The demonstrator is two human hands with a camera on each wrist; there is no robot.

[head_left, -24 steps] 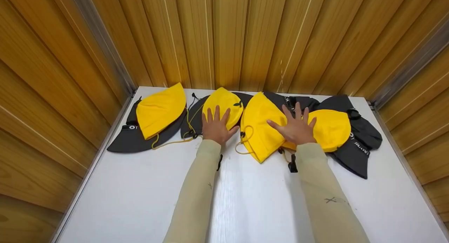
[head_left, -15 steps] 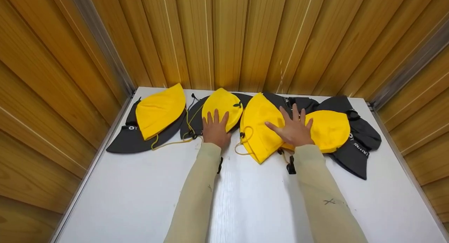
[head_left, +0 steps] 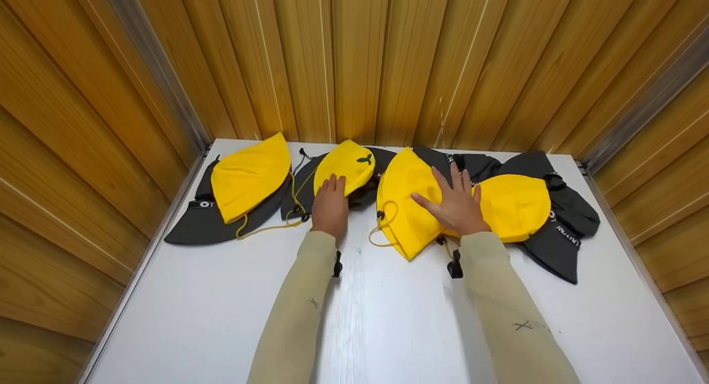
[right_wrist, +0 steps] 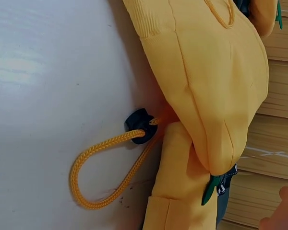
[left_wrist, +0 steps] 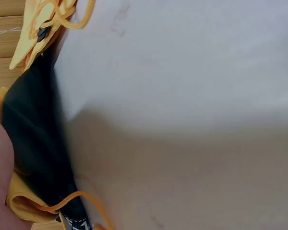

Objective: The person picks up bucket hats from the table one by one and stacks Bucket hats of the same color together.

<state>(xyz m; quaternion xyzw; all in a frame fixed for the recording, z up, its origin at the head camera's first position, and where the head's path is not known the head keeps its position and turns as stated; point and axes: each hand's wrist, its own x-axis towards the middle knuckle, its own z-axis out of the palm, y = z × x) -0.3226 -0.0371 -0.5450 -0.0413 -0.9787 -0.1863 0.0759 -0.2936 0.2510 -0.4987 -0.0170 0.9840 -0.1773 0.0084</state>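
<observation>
Several yellow bucket hats and dark grey hats lie in a row along the back of the white table (head_left: 388, 317). My left hand (head_left: 330, 206) has its fingers together at the lower left edge of a yellow hat (head_left: 344, 162) with a green leaf mark; the thumb is hidden. My right hand (head_left: 457, 204), fingers spread, lies over a larger yellow hat (head_left: 407, 204), its fingertips reaching toward the dark hats behind. In the right wrist view, that hand's fingertips (right_wrist: 284, 203) show only at the right edge, beside the yellow hats.
Another yellow hat (head_left: 252, 173) lies on a dark hat (head_left: 202, 226) at the left. At the right, a yellow hat (head_left: 518, 206) overlaps dark hats (head_left: 559, 237). A yellow cord with a black toggle (right_wrist: 141, 126) trails on the table. Wood-panel walls (head_left: 354, 62) enclose three sides.
My left hand's spread fingers have come together and the hand has shifted slightly left. The leaf-marked yellow hat has also slid and turned a little left. My right hand stays spread, drawn slightly left.
</observation>
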